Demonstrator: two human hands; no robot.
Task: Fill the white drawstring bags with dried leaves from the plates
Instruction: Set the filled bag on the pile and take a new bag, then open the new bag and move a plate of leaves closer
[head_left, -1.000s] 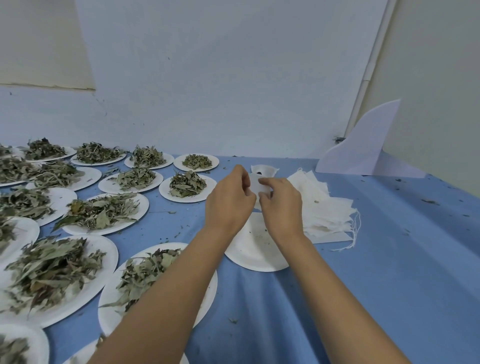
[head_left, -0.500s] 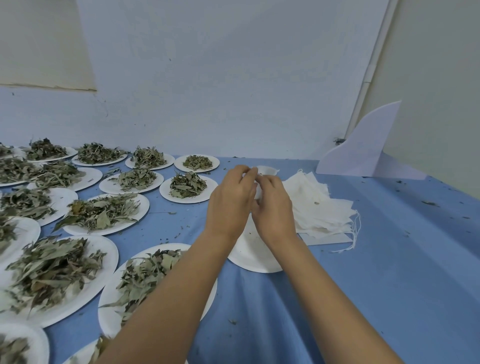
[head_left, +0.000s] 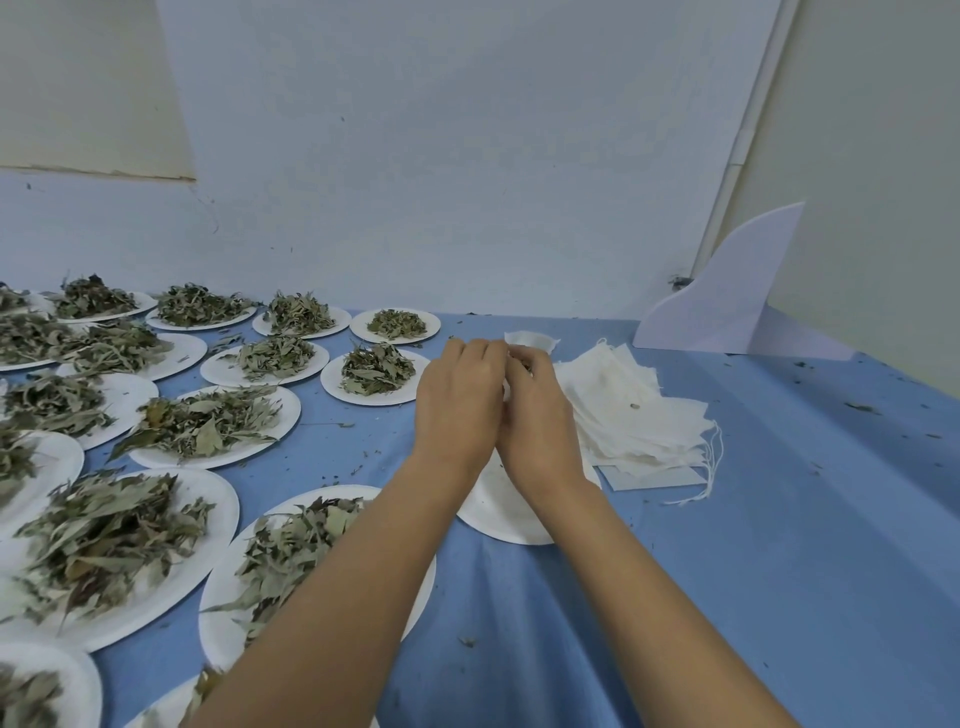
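At the near edge of the blue tabletop (head_left: 779, 545), both bare forearms reach forward, the left one passing over a paper plate (head_left: 221, 639) heaped with dried leaves (head_left: 291, 551). Just beyond, an empty plate (head_left: 498, 519) lies under the wrists. Above it the left hand (head_left: 457, 410) and right hand (head_left: 540, 421) sit pressed side by side, fingers curled inward and meeting at the tips on a white drawstring bag (head_left: 532, 341). Both hands pinch it and hide nearly all of it (only a rim of cloth pokes out past the fingertips, pointing away from the person), so its long axis cannot be told. A scrap of leaf shows between the fingers. Just right of the hands a fanned stack of bags (head_left: 623, 415) lies flat, running from near right to far left, with drawstrings (head_left: 711, 467) trailing off its near right corner. Left of the hands, further plates (head_left: 156, 460) of leaves stand in rows back to the wall (head_left: 467, 156). A curved white board (head_left: 727, 306) stands at the far right.
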